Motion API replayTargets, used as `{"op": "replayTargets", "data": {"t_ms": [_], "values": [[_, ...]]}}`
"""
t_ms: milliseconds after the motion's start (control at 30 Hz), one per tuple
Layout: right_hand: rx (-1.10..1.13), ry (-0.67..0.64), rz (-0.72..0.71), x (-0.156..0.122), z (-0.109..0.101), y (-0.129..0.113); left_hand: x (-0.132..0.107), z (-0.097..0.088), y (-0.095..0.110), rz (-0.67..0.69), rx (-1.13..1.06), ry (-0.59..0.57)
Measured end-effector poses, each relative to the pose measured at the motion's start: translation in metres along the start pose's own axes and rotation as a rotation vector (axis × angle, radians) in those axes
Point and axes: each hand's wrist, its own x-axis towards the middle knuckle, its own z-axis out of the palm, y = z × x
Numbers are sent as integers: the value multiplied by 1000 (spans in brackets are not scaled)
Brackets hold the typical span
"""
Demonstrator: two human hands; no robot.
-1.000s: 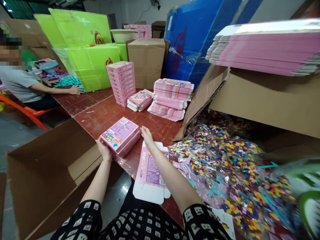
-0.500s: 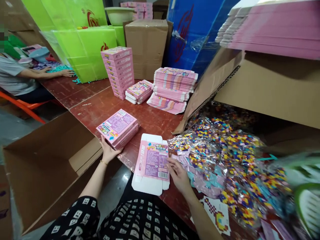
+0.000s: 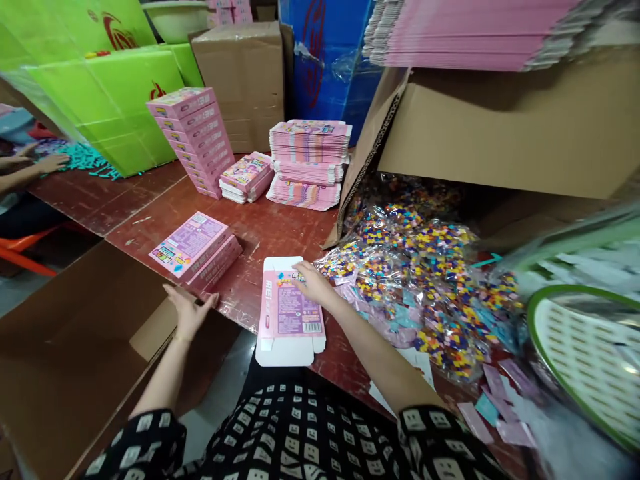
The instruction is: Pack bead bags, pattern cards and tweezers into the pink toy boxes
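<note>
My left hand (image 3: 187, 312) is open, fingers spread, just in front of a short stack of closed pink boxes (image 3: 193, 248) at the table edge; it holds nothing. My right hand (image 3: 314, 283) lies over the upper part of a flattened pink and purple box (image 3: 295, 313) with white flaps. Its fingers are stretched out and cover part of the printed title. The flat box rests on the table's front edge, its lower white flap over my lap.
Behind stand a tall stack of finished boxes (image 3: 193, 137) and piled flat boxes (image 3: 310, 150). Bags of colored beads (image 3: 415, 247) spill from a carton (image 3: 480, 133) at right, near a green-rimmed basket (image 3: 575, 333). An open carton (image 3: 75, 347) sits lower left. A co-worker's hand (image 3: 53, 163) is far left.
My left hand has come off the short box stack and drawn back toward me. My right hand has moved from the flat box's right edge up to its top. The view has turned right.
</note>
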Motion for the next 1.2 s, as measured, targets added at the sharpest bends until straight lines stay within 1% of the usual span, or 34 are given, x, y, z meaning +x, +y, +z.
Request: {"op": "replayTargets", "data": {"t_ms": [33,67,100,133,167,200,233,267,300,400,433,467,500,533,567,600,633,667,700,733,767,800,833,900,967,1000,1033,1100,1200], "values": [[-78,-70,45,15,1,-1,-24,1,15,59,15,0],[-142,-143,92,28,2,-2,-50,4,31,135,35,-51],[-187,-210,129,36,3,-3,-75,8,47,214,62,-133],[-215,-266,153,42,4,-3,-98,12,62,296,110,-253],[-235,-310,164,43,3,-4,-117,17,76,348,153,-356],[-238,-328,164,41,1,-6,-129,21,88,381,172,-409],[-213,-316,157,36,-4,-10,-135,23,100,397,182,-431],[-152,-286,146,28,-12,-16,-136,22,111,398,182,-422],[-55,-242,131,18,-22,-25,-131,18,122,394,173,-387],[348,-81,55,-21,-63,-63,-99,-7,158,399,90,-262],[444,-30,11,-34,-76,-78,-86,-17,170,405,24,-253],[505,24,-42,-46,-87,-92,-75,-24,182,392,-70,-281],[527,78,-100,-57,-95,-105,-66,-30,193,362,-192,-372],[509,132,-168,-65,-100,-116,-59,-33,202,308,-323,-486],[449,203,-244,-72,-103,-123,-56,-33,209,227,-458,-605],[349,297,-313,-77,-104,-125,-55,-32,214,121,-587,-709],[223,415,-359,-82,-104,-124,-56,-29,216,1,-701,-774],[96,541,-372,-87,-102,-120,-60,-25,217,-117,-798,-800],[-2,649,-348,-91,-100,-113,-65,-21,216,-219,-876,-812],[-46,722,-289,-97,-96,-103,-71,-16,215,-285,-936,-829],[-25,739,-208,-102,-92,-92,-77,-11,213,-305,-976,-853],[54,706,-123,-109,-87,-81,-83,-5,212,-283,-997,-866],[170,648,-47,-115,-81,-70,-88,1,211,-235,-996,-854],[423,551,79,-125,-69,-51,-95,17,212,-118,-952,-763],[604,529,158,-130,-59,-38,-94,33,216,-37,-878,-654],[653,531,179,-131,-56,-35,-92,39,219,-11,-839,-623],[673,527,185,-130,-56,-34,-87,43,223,15,-805,-601],[635,520,139,-125,-62,-39,-76,41,230,100,-753,-543],[448,579,-36,-110,-81,-54,-52,28,235,331,-712,-407]]}}
